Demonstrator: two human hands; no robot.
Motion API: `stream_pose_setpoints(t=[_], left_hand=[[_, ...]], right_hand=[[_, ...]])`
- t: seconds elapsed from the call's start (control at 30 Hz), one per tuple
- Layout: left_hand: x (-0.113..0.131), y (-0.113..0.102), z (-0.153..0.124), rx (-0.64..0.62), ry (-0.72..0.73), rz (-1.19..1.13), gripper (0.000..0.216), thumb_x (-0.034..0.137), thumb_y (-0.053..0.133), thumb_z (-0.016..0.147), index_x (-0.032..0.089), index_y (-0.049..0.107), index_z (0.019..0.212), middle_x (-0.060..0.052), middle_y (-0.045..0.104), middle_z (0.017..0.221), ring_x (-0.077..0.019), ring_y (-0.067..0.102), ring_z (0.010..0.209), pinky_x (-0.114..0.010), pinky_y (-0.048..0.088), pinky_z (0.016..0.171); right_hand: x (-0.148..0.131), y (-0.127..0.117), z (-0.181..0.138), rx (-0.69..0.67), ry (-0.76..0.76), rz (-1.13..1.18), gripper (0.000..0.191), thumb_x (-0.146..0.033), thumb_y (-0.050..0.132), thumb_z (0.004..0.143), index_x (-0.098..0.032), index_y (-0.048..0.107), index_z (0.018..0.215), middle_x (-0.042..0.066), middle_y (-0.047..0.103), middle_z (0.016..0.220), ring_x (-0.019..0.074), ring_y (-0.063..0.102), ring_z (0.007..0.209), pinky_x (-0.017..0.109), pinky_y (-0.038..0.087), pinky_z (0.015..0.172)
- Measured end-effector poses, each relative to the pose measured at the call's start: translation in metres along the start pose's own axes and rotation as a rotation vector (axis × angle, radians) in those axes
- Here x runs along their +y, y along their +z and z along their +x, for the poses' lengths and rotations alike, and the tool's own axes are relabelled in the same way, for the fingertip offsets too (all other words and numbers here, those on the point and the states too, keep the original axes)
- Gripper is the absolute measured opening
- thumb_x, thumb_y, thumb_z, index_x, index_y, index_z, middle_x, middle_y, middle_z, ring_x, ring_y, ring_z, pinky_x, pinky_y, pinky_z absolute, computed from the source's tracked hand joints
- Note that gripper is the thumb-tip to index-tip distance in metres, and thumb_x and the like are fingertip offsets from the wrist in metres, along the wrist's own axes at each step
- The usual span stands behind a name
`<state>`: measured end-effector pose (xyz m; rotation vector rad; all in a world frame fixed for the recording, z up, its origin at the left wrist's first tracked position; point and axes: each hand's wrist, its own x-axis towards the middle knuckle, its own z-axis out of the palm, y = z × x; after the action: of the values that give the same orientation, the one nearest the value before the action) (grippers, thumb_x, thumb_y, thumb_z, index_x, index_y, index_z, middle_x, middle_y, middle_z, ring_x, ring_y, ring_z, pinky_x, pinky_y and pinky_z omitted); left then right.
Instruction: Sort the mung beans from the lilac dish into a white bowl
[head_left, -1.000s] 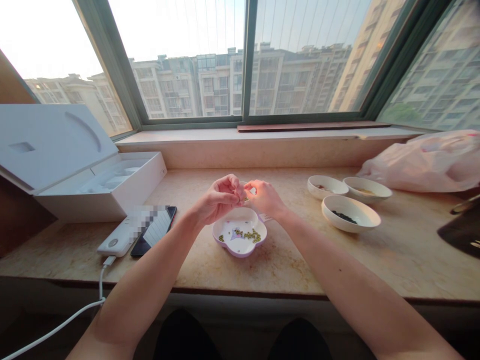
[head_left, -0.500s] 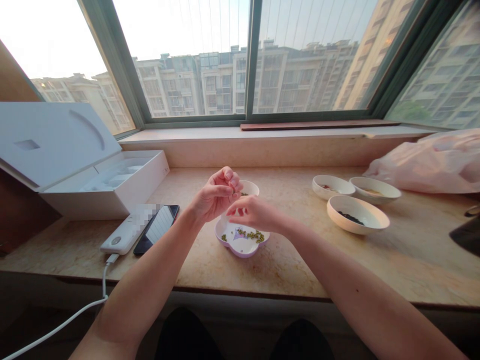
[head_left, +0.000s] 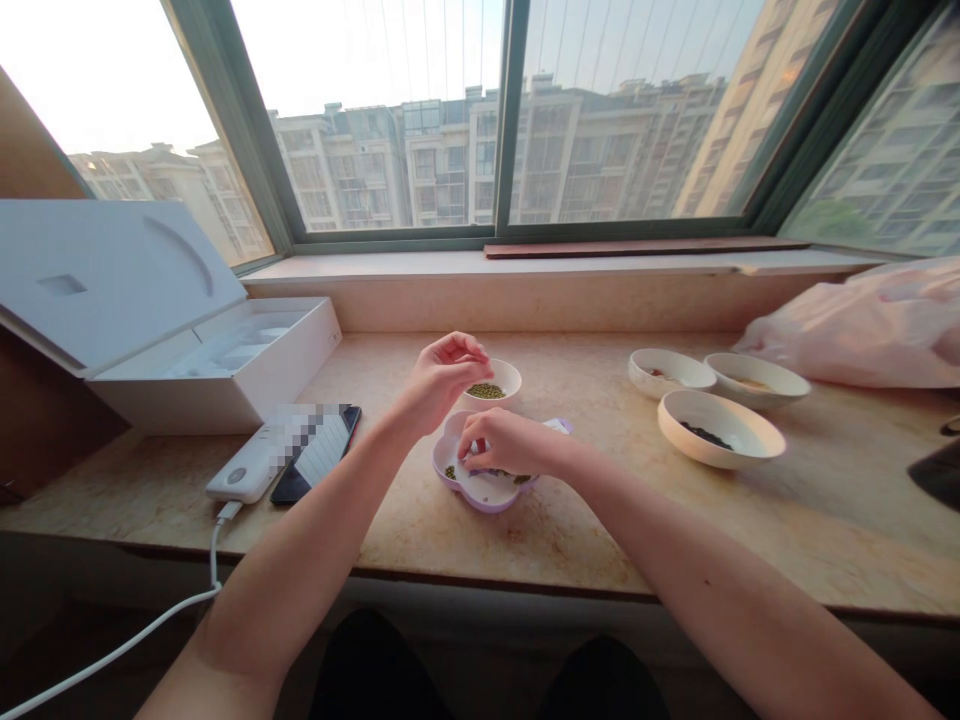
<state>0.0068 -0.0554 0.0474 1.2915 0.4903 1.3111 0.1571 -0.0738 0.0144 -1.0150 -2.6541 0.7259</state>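
My left hand (head_left: 448,373) is raised over the near left side of a small white bowl (head_left: 510,378) of green mung beans (head_left: 486,391). Its fingers are bent, with a gap between them and the thumb, and no bean shows in it. Nearer to me is a white and lilac flower-shaped dish (head_left: 487,497) with scattered mung beans in it. My right hand (head_left: 499,440) reaches down into this dish, thumb and fingers pinched together near its bottom. Whatever lies between those fingertips is hidden. The right hand covers much of the dish.
On the right stand three white bowls, one with dark contents (head_left: 721,430), beside a pinkish plastic bag (head_left: 862,320). On the left are an open white box (head_left: 289,350), a phone (head_left: 315,455) and a white power bank (head_left: 244,470) with a cable.
My left hand has loosened from its pinch and shifted slightly right over the bowl. My right hand has lowered from above the flower-shaped dish into it, its fingers closing.
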Motion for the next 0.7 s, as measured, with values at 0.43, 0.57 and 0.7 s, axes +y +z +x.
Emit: stream_pose_setpoints(t=[0.43, 0.57, 0.7], left_hand=[[-0.043, -0.025, 0.018, -0.019, 0.343, 1.17, 0.021, -0.001, 0.055, 0.078, 0.016, 0.068, 0.082, -0.002, 0.07, 0.087, -0.0132, 0.063, 0.079, -0.027, 0.051, 0.078], [-0.047, -0.026, 0.021, -0.041, 0.319, 1.216, 0.022, -0.001, 0.055, 0.079, 0.017, 0.068, 0.082, -0.002, 0.07, 0.088, -0.0133, 0.063, 0.08, -0.026, 0.051, 0.079], [-0.051, -0.027, 0.023, -0.046, 0.288, 1.228, 0.024, -0.001, 0.055, 0.079, 0.017, 0.069, 0.082, -0.002, 0.07, 0.089, -0.0134, 0.063, 0.08, -0.026, 0.051, 0.079]], right_hand=[[0.009, 0.009, 0.009, 0.022, -0.023, -0.104, 0.016, -0.014, 0.063, 0.084, -0.017, 0.078, 0.085, 0.006, 0.073, 0.089, 0.0201, 0.063, 0.081, 0.031, 0.044, 0.073], [0.01, 0.009, 0.009, 0.04, -0.039, -0.116, 0.014, -0.013, 0.064, 0.084, -0.017, 0.077, 0.083, 0.008, 0.073, 0.095, 0.0215, 0.064, 0.087, 0.032, 0.045, 0.078], [0.01, 0.008, 0.008, 0.059, -0.014, -0.127, 0.011, -0.015, 0.064, 0.085, -0.016, 0.075, 0.085, 0.009, 0.071, 0.096, 0.0222, 0.063, 0.087, 0.033, 0.046, 0.079]])
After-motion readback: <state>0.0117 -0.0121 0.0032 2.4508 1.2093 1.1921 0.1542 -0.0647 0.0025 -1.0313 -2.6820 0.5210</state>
